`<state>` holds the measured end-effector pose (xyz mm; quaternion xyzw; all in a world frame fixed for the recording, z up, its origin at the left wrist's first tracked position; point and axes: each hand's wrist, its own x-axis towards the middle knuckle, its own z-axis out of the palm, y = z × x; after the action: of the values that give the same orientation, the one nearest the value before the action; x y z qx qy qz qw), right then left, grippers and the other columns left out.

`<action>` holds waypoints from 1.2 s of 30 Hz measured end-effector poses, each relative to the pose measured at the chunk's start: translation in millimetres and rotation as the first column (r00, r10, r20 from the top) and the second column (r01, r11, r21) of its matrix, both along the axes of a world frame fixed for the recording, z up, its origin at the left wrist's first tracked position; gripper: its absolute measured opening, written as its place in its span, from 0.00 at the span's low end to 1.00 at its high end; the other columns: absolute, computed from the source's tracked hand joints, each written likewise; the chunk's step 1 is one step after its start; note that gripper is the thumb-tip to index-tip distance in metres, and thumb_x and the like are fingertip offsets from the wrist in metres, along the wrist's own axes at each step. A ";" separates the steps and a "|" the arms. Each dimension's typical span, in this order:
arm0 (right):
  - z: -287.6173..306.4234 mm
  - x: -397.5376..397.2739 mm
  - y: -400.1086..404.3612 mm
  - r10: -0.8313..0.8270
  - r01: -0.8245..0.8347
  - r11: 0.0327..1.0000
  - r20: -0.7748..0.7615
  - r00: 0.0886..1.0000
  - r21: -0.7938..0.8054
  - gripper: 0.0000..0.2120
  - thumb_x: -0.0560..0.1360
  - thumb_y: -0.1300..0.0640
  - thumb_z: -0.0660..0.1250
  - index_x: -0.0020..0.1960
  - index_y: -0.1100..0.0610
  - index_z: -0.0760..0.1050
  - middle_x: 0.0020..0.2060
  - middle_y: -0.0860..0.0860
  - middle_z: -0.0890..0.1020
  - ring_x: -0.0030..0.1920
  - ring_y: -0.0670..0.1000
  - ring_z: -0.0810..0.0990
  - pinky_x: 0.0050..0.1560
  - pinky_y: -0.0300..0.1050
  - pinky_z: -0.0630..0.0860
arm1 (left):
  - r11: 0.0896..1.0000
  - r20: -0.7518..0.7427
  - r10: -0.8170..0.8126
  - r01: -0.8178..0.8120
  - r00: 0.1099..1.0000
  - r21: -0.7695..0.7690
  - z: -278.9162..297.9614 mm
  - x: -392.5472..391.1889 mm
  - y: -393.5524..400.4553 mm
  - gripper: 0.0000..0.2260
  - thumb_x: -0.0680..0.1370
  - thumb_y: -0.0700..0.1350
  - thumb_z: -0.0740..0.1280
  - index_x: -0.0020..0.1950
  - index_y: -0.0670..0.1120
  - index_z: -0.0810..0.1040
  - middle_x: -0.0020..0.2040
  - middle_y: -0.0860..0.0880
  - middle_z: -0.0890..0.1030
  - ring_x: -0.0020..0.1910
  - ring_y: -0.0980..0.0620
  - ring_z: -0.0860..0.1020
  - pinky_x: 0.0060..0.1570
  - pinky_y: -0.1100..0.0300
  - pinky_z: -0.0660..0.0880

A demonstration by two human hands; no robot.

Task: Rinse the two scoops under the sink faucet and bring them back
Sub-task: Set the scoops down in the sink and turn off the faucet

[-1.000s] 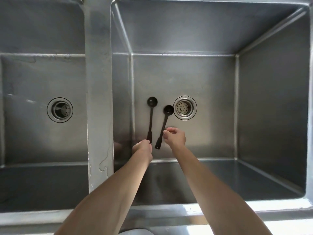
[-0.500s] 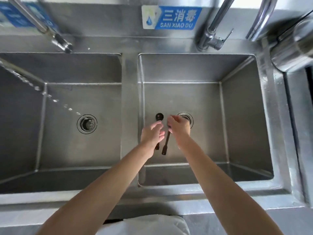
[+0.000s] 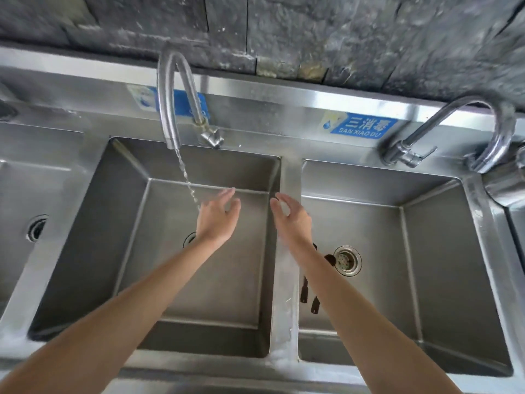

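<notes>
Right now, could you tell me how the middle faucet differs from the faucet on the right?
The middle faucet is running, a thin stream falling into the middle basin; the right faucet shows no water. The middle faucet's neck is dull and matte, while the right faucet is shiny chrome. The left hand is open by the middle faucet's stream; nothing is under the right faucet. Both are curved goosenecks mounted on the back ledge.

Blue sticker (image 3: 360,127) on steel backsplash (image 3: 284,115), up and right of the empty right hand (image 3: 292,220): reads "三消毒 / SAN XIAO DU", water-drop icon at left. Second blue sticker (image 3: 181,102) above left hand (image 3: 217,218), behind faucet (image 3: 170,95); text blurred, unreadable.
</notes>
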<state>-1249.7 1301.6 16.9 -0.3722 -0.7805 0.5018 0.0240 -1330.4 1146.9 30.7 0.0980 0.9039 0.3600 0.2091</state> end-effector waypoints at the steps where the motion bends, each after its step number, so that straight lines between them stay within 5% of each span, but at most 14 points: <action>1: 1.5 -10.5 -11.9 0.034 -0.034 0.999 -0.001 0.999 0.040 0.19 0.82 0.45 0.65 0.70 0.51 0.79 0.70 0.51 0.80 0.72 0.53 0.77 0.71 0.45 0.70 | 1.000 -0.023 -0.018 0.018 1.000 -0.003 0.0 -12.5 -9.8 0.21 0.84 0.52 0.56 0.76 0.49 0.70 0.78 0.48 0.68 0.74 0.50 0.70 0.76 0.55 0.57; 5: 4.4 -52.4 -55.2 0.127 -0.129 0.976 0.026 0.992 0.173 0.21 0.83 0.45 0.65 0.73 0.50 0.76 0.78 0.53 0.71 0.78 0.54 0.69 0.75 0.49 0.67 | 1.000 -0.036 -0.022 0.023 0.999 0.016 0.7 -56.7 -33.5 0.23 0.83 0.56 0.56 0.77 0.52 0.67 0.80 0.48 0.64 0.79 0.47 0.61 0.77 0.49 0.55; 10: 7.5 -106.4 -92.6 0.128 -0.123 0.969 -0.010 0.992 0.212 0.23 0.81 0.44 0.66 0.74 0.47 0.74 0.80 0.51 0.68 0.79 0.53 0.66 0.72 0.54 0.71 | 0.998 -0.111 -0.056 0.051 0.992 -0.041 2.6 -108.5 -42.2 0.24 0.83 0.58 0.55 0.73 0.48 0.72 0.76 0.47 0.70 0.73 0.42 0.69 0.71 0.47 0.65; 12: 9.2 -127.6 -98.9 0.145 -0.134 0.958 -0.024 0.989 0.252 0.23 0.81 0.45 0.67 0.74 0.47 0.74 0.80 0.52 0.69 0.79 0.53 0.66 0.70 0.53 0.72 | 0.982 -0.153 -0.154 0.134 0.976 -0.132 0.3 -129.4 -43.8 0.24 0.83 0.57 0.56 0.76 0.48 0.68 0.79 0.49 0.66 0.75 0.43 0.66 0.73 0.48 0.65; 15: 13.4 -154.7 -101.2 0.184 -0.165 0.941 -0.037 0.982 0.296 0.20 0.81 0.50 0.66 0.72 0.45 0.75 0.78 0.54 0.71 0.79 0.57 0.66 0.71 0.57 0.71 | 0.988 -0.212 -0.143 0.126 0.967 -0.088 0.5 -156.3 -45.5 0.25 0.80 0.50 0.65 0.77 0.55 0.64 0.78 0.51 0.67 0.74 0.44 0.66 0.66 0.44 0.73; 18: 16.6 -176.0 -97.9 0.165 -0.139 0.941 -0.061 0.984 0.309 0.20 0.80 0.58 0.65 0.71 0.48 0.78 0.76 0.54 0.74 0.77 0.60 0.70 0.72 0.59 0.72 | 0.981 -0.250 -0.179 0.154 0.952 -0.117 -1.0 -182.7 -42.9 0.23 0.80 0.51 0.63 0.75 0.53 0.67 0.74 0.51 0.71 0.70 0.45 0.70 0.62 0.45 0.76; 22: 17.6 -201.1 -92.3 0.084 -0.065 0.949 -0.051 0.995 0.308 0.13 0.81 0.63 0.61 0.58 0.55 0.83 0.56 0.62 0.86 0.52 0.64 0.85 0.55 0.60 0.82 | 0.994 -0.180 -0.095 0.102 0.979 0.034 -9.8 -215.9 -39.1 0.22 0.79 0.47 0.62 0.74 0.49 0.72 0.66 0.47 0.81 0.63 0.44 0.78 0.63 0.46 0.75; 24: 12.3 -209.8 -91.3 0.029 0.004 0.941 -0.093 0.995 0.340 0.11 0.80 0.66 0.64 0.46 0.57 0.83 0.38 0.60 0.83 0.36 0.59 0.79 0.43 0.56 0.81 | 0.990 -0.161 -0.079 0.097 0.984 0.106 -16.2 -225.1 -38.8 0.22 0.79 0.44 0.66 0.74 0.48 0.73 0.64 0.47 0.82 0.61 0.46 0.81 0.63 0.48 0.76; 27: -0.9 -214.1 -94.0 -0.055 0.118 0.937 -0.195 0.979 0.330 0.14 0.81 0.61 0.70 0.36 0.55 0.81 0.27 0.52 0.73 0.27 0.57 0.73 0.33 0.45 0.68 | 0.970 -0.143 0.001 0.034 0.990 0.239 -24.8 -234.8 -39.2 0.23 0.78 0.45 0.69 0.73 0.47 0.73 0.61 0.48 0.84 0.54 0.51 0.84 0.62 0.49 0.78; 29: -13.6 -214.2 -95.2 -0.103 0.174 0.934 -0.234 0.967 0.310 0.16 0.81 0.60 0.71 0.34 0.53 0.78 0.27 0.61 0.76 0.33 0.65 0.80 0.34 0.51 0.70 | 0.954 -0.137 0.032 0.011 0.990 0.301 -29.6 -239.5 -38.1 0.23 0.77 0.45 0.72 0.72 0.46 0.75 0.58 0.48 0.85 0.51 0.52 0.85 0.61 0.49 0.79; 31: -21.7 -214.5 -95.9 -0.154 0.230 0.941 -0.292 0.944 0.247 0.09 0.79 0.61 0.73 0.42 0.55 0.86 0.38 0.66 0.83 0.44 0.59 0.85 0.45 0.49 0.76 | 0.939 -0.123 0.035 0.009 0.992 0.343 -33.1 -243.8 -37.5 0.21 0.76 0.46 0.74 0.68 0.45 0.78 0.55 0.47 0.86 0.49 0.52 0.86 0.60 0.49 0.79; 33: -23.2 -213.6 -98.2 -0.205 0.283 0.945 -0.379 0.902 0.163 0.06 0.76 0.64 0.75 0.48 0.54 0.89 0.47 0.61 0.87 0.48 0.41 0.86 0.47 0.44 0.78 | 0.924 -0.103 0.028 0.013 0.994 0.383 -35.9 -246.7 -37.9 0.21 0.75 0.46 0.75 0.67 0.44 0.79 0.55 0.46 0.87 0.50 0.52 0.86 0.62 0.50 0.79; 36: -28.8 -215.4 -98.0 -0.255 0.334 0.937 -0.458 0.852 0.098 0.09 0.74 0.68 0.75 0.49 0.56 0.88 0.46 0.43 0.87 0.49 0.44 0.85 0.38 0.38 0.75 | 0.900 -0.083 0.041 -0.001 0.996 0.436 -39.0 -248.2 -38.4 0.21 0.74 0.44 0.76 0.66 0.42 0.80 0.54 0.44 0.87 0.50 0.53 0.85 0.55 0.68 0.78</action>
<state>-1465.1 1203.6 -11.9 -0.3616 -0.7291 0.4925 0.3082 -1578.6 1108.4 -8.2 0.1486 0.8102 0.5502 0.1371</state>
